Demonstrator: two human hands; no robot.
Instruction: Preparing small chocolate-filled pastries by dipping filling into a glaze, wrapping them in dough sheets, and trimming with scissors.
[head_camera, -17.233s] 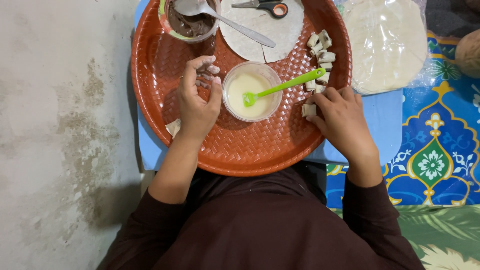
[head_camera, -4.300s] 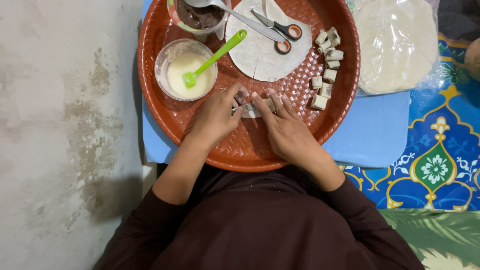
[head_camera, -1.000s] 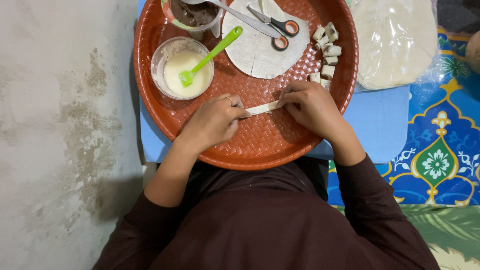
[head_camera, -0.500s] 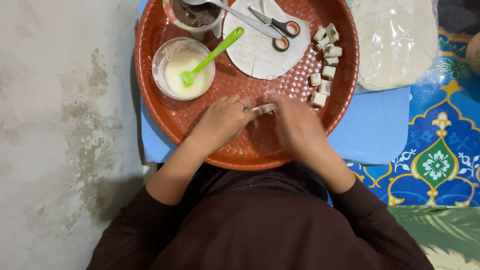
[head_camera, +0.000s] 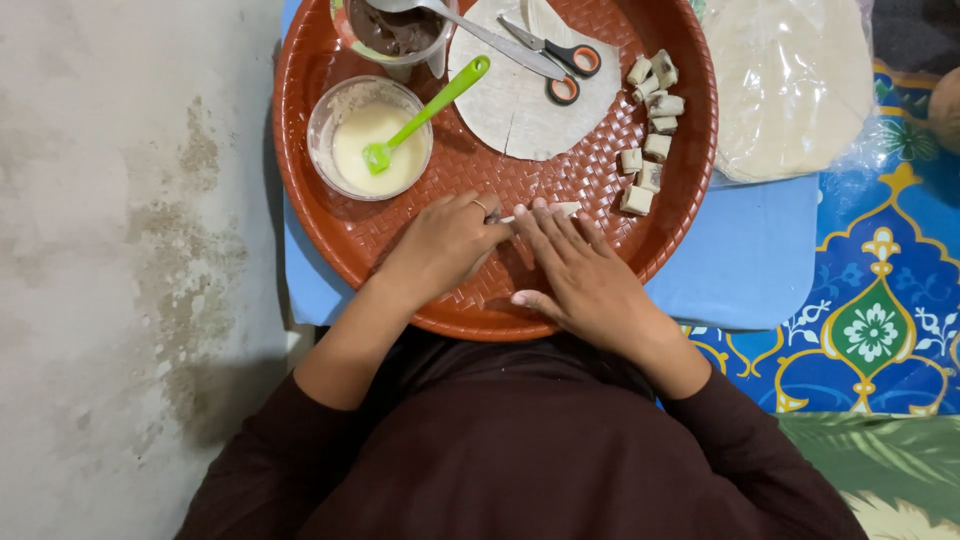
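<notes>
Since half a second ago both hands have drawn together over the pale wrapper strip (head_camera: 545, 211) near the tray's (head_camera: 330, 215) front edge: left hand (head_camera: 447, 240) pinching its left end, right hand (head_camera: 575, 265) pressing flat with fingers spread, only the strip's far tip showing, apparently mid-roll.

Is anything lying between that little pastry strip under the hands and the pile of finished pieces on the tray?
Nothing visible. The pastry strip and the finished pieces are separated only by bare woven tray; scissors lie farther up.
</notes>
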